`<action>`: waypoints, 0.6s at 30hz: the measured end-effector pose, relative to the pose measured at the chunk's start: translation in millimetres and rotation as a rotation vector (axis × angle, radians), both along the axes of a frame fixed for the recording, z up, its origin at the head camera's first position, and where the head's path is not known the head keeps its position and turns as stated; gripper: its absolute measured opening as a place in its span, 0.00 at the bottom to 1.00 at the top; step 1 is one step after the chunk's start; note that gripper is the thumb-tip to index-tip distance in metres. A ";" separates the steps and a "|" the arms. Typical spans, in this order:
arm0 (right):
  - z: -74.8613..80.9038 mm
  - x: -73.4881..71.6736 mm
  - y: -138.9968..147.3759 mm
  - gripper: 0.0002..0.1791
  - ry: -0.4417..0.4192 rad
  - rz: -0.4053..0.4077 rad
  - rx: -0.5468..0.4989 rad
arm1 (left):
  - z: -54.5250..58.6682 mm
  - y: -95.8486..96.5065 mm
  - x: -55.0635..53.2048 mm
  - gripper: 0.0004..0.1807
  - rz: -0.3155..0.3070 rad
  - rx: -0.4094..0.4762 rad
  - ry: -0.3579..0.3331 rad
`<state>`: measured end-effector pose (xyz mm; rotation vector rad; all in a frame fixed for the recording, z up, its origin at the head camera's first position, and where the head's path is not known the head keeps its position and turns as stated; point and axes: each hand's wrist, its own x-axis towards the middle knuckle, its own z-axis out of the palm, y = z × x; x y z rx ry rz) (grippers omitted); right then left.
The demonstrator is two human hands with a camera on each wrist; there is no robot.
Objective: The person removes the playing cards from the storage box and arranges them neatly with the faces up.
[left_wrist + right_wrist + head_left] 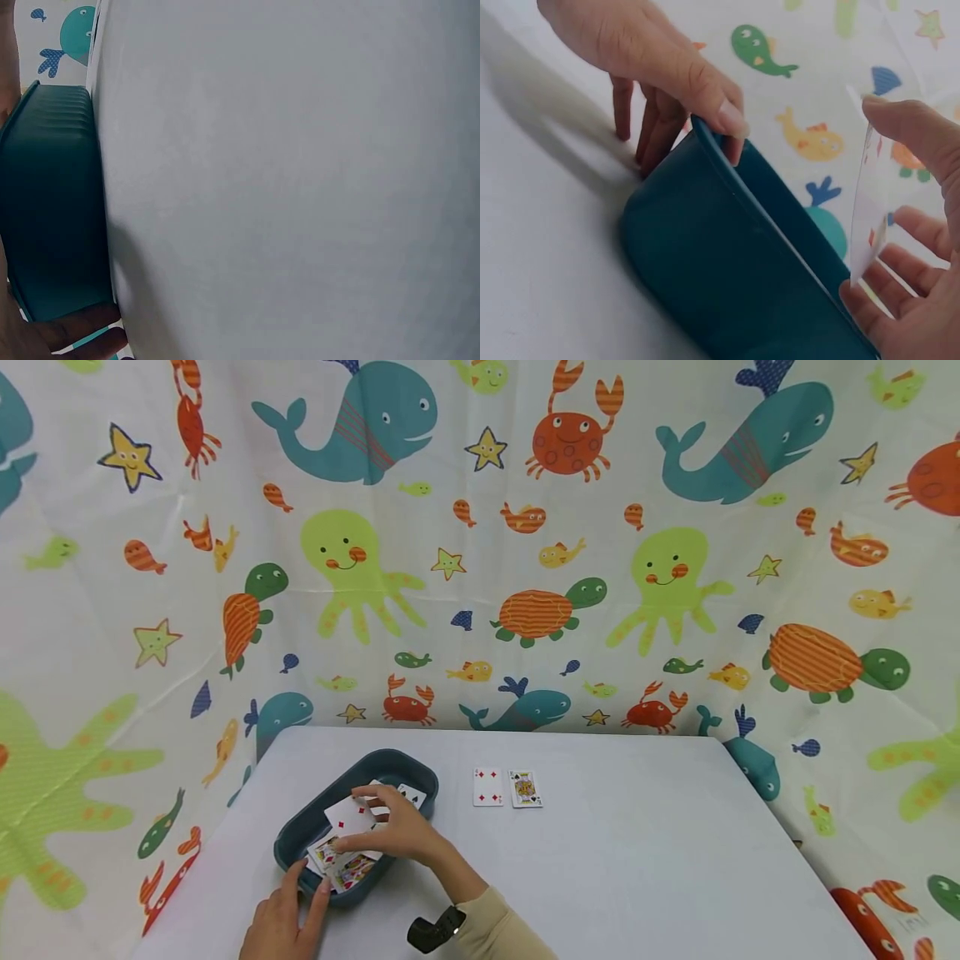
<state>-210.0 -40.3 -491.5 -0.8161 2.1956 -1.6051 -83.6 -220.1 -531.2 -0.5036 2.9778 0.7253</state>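
A dark teal oblong bin [390,765] stands on the left part of the white table, with several loose playing cards [352,870] inside, some of them face cards. At its near end my left hand [281,922] grips the rim, thumb over the edge and fingers along the outer wall [697,240]. Above the bin, my right hand [408,835] pinches a playing card [345,817] with red diamonds between thumb and fingers; the right wrist view shows this card [870,217] nearly edge-on. The card's full value is hidden.
Right of the bin, a diamonds card [487,797] and a face card [526,788] lie face up side by side on the white table [637,852]. A sea-animal curtain [465,568] hangs behind and at the sides. A black watch [437,929] is on the right wrist.
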 end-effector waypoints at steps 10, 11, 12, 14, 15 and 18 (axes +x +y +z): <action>-3.1 2.1 36.8 0.37 -0.087 0.004 -0.184 | -0.8 2.0 0.6 0.42 0.007 -0.007 0.026; -3.2 1.7 40.7 0.37 -0.094 0.005 -0.200 | -0.8 2.0 0.6 0.42 0.007 -0.006 0.026; -3.6 1.4 44.5 0.37 -0.097 0.002 -0.217 | -0.8 2.1 0.5 0.42 0.008 -0.004 0.025; -3.9 0.5 52.2 0.38 -0.111 -0.010 -0.241 | -0.9 2.0 0.4 0.42 0.011 -0.003 0.023; -3.8 0.1 55.9 0.39 -0.114 -0.018 -0.249 | -1.0 1.9 0.3 0.41 0.012 -0.003 0.022; -2.6 -1.7 66.8 0.39 -0.112 -0.035 -0.268 | -1.1 1.7 0.5 0.41 0.014 -0.005 0.023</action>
